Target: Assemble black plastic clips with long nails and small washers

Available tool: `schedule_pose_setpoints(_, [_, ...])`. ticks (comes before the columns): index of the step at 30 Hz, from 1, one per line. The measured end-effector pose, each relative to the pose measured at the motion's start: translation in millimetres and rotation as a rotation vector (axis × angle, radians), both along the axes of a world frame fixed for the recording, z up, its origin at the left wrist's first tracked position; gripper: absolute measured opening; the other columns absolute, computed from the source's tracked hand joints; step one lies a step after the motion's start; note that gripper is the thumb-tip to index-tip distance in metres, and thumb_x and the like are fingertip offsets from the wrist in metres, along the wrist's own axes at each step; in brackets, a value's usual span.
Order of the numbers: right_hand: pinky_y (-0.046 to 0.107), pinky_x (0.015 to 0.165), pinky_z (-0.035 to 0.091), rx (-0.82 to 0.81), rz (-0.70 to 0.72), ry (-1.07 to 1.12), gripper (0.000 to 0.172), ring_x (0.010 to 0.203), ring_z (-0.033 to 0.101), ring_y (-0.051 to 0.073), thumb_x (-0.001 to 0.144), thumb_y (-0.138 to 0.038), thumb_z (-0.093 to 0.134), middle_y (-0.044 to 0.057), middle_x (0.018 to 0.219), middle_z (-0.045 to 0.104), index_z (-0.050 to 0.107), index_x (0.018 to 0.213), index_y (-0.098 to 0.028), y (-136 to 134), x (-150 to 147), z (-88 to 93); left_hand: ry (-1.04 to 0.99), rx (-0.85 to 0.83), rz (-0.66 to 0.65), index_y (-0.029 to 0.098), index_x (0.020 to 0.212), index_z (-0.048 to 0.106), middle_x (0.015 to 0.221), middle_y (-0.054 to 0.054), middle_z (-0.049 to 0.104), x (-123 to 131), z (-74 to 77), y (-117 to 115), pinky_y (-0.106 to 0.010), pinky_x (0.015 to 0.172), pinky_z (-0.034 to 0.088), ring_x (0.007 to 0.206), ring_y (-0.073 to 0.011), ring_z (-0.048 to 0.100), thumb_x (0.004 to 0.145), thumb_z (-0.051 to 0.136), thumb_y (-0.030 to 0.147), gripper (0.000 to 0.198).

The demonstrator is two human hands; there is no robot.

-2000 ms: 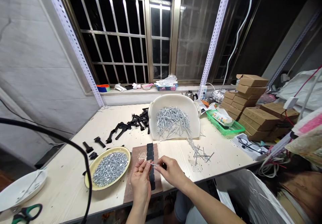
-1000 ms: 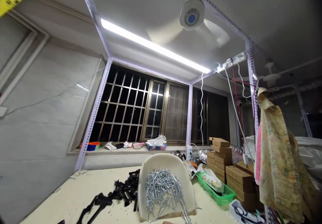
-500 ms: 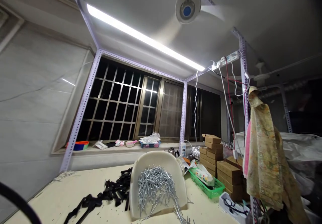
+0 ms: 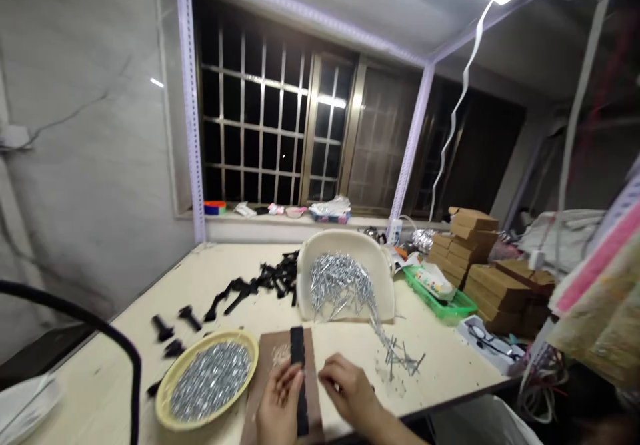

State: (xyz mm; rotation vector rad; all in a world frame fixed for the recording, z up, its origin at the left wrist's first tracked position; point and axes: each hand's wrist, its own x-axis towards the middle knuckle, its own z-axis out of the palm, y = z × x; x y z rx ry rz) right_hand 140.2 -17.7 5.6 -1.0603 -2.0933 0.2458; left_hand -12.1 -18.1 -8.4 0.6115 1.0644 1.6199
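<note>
My left hand (image 4: 280, 405) is over a brown board (image 4: 313, 355), its fingers curled and thumb close to them, at the edge of a long black strip (image 4: 297, 345) lying on the board. To the right of the strip, my right hand (image 4: 350, 388) has its fingers pinched together; what is between them is too small to make out. A yellow bowl (image 4: 167, 415) full of small shiny metal pieces stands left of the board. Behind it, a white scoop-shaped tub (image 4: 385, 291) holds many thin metal pins, and loose pins (image 4: 400, 357) spill onto the table.
Black parts (image 4: 275, 278) lie heaped and scattered at the table's back left. A green basket (image 4: 453, 308), cardboard boxes (image 4: 470, 245) and a white tray with eyeglasses (image 4: 487, 346) line the right side. A black cable (image 4: 134, 371) arches at the left front.
The view has tilted down from the ceiling and window to the table. Both hands, the board with the strip, and the yellow bowl have come into view.
</note>
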Motion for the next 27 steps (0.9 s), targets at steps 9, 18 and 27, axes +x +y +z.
schedule_pose_setpoints(9, [0.025, 0.068, 0.041, -0.207, -0.022, -0.243, 0.016, 0.078, 0.055, 0.015, 0.085, -0.017, 0.046, 0.005, 0.091, 0.057, 0.062, 0.088, -0.018, 101.4, 13.1, -15.8, 0.283, 0.025, 0.179, 0.017, 0.094, 0.059, 0.090, -0.007, 0.063, -28.7, 11.7, -9.1, -0.024, 0.078, 0.046, 0.085, -0.0152, 0.059, 0.063, 0.071, 0.029, 0.036])
schedule_pose_setpoints(18, [0.022, 0.068, 0.041, -0.380, 0.453, -0.277, 0.012, 0.077, 0.056, 0.013, 0.079, -0.017, 0.056, 0.001, 0.089, 0.059, 0.066, 0.083, -0.021, 92.3, 21.4, -27.0, 0.441, -0.019, 0.229, 0.016, 0.094, 0.057, 0.089, -0.006, 0.062, -43.4, 13.2, 1.0, -0.030, 0.080, 0.047, 0.083, -0.0163, 0.060, 0.068, 0.065, 0.034, 0.033])
schedule_pose_setpoints(27, [0.023, 0.071, 0.041, -0.486, 0.560, -0.189, 0.012, 0.079, 0.055, 0.013, 0.079, -0.018, 0.055, 0.002, 0.089, 0.059, 0.066, 0.083, -0.020, 85.6, 18.8, -30.0, 0.515, -0.040, 0.300, 0.015, 0.091, 0.057, 0.087, -0.007, 0.062, -56.7, 15.2, 4.2, -0.034, 0.080, 0.048, 0.082, -0.0183, 0.061, 0.067, 0.064, 0.037, 0.034])
